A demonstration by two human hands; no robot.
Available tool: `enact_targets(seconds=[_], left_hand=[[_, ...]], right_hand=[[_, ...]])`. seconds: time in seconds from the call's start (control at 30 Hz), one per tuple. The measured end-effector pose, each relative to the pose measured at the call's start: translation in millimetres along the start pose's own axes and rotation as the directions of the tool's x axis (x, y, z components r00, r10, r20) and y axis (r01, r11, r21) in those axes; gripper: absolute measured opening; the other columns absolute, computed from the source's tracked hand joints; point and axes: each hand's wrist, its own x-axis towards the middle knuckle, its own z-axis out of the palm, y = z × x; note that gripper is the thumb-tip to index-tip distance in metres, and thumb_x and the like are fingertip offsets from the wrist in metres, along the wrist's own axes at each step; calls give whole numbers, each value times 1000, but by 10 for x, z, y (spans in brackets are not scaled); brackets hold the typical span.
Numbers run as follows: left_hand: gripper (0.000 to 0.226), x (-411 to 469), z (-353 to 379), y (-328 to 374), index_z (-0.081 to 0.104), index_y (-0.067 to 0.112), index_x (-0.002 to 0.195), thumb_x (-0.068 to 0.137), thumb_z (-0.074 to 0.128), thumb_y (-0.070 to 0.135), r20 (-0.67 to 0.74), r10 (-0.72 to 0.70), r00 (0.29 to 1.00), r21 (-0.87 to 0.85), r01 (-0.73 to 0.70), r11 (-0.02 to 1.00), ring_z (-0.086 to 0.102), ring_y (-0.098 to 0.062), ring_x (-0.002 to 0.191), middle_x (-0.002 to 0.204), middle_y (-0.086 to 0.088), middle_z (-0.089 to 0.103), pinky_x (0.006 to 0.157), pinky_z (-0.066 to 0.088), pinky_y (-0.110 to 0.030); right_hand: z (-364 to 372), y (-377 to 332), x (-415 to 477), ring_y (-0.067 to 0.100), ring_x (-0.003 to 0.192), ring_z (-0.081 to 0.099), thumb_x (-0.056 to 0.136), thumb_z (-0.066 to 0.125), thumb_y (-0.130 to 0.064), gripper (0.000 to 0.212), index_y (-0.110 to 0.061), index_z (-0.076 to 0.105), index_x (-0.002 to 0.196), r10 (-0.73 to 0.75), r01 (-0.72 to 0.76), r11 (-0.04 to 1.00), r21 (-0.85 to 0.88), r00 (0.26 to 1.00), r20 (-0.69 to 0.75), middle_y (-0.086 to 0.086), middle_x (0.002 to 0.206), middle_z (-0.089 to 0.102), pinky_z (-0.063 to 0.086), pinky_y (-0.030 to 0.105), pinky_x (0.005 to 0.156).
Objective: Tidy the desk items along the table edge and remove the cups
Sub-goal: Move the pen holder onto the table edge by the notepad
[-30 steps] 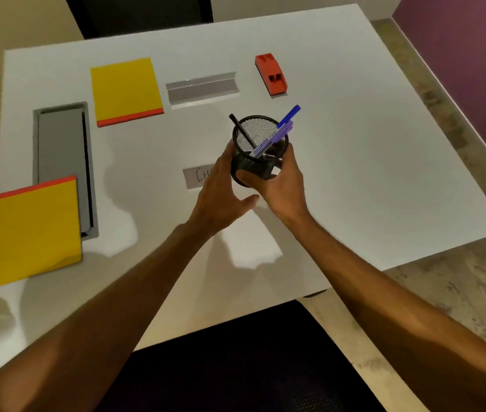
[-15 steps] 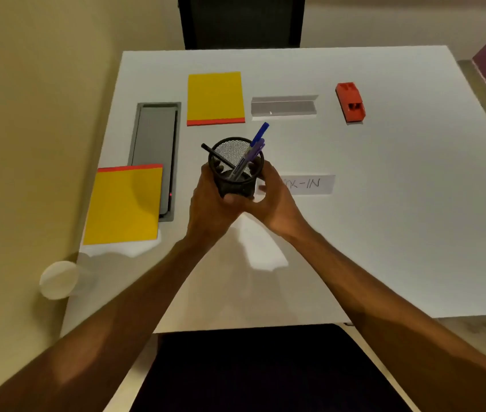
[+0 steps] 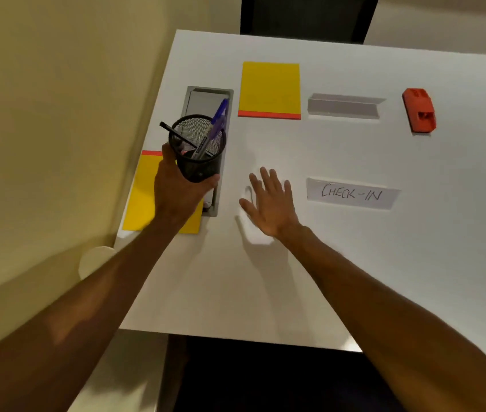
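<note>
Head view: right hand [image 3: 268, 203] released pen cup [image 3: 198, 148]; left hand [image 3: 176, 188] holds it.

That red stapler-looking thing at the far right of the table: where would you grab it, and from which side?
Take the red stapler across its two long sides, near the middle, coming down from above. It lies flat on the white table, long and narrow, with clear space around it, so fingers and thumb can straddle its narrow width. The open right hand looks nearest.
</note>
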Motion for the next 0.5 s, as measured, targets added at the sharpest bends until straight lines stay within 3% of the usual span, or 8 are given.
enact_targets(seconds=[0.03, 0.13, 0.3, 0.5], left_hand=[[90, 53, -23, -73, 42, 15, 137, 63, 90, 34, -10, -3, 1000, 3, 3, 1000, 60, -20, 115, 128, -6, 61, 88, 54, -22], [89, 205, -62, -291, 45, 14, 135, 61, 90, 35, -45, -10, 999, -24, 8, 1000, 60, -11, 109, 126, -5, 63, 79, 44, 0], [98, 444, -80, -630, 40, 9, 141, 61, 92, 31, -64, -78, 995, -22, 77, 997, 58, -16, 118, 131, -5, 60, 85, 41, 1], [99, 707, -47, -826, 34, 7, 146, 65, 89, 18, -79, -148, 986, -27, 146, 989, 53, -16, 122, 137, -9, 56, 79, 35, 9]], right_hand=[[89, -21, 53, 28, 152, -13, 98, 15, -64, 73, -24, 4, 158, -5, 5, 999, -48, 1000, 11, 6, 166, -8, -5, 55, 120], [278, -110, 178, 29, 150, -18, 95, 9, -68, 77, -25, -4, 157, 19, -18, 996, -91, 1000, 8, 7, 165, -13, -7, 60, 119], [497, -183, 261, 28, 151, -17, 95, 5, -69, 77, -25, -5, 158, 57, -68, 988, -139, 995, -82, 6, 165, -13, -5, 62, 117], [623, -140, 282, 29, 153, -6, 97, 15, -67, 77, -21, 4, 158, 19, -56, 982, -180, 979, -203, 9, 166, -2, 4, 63, 117]])
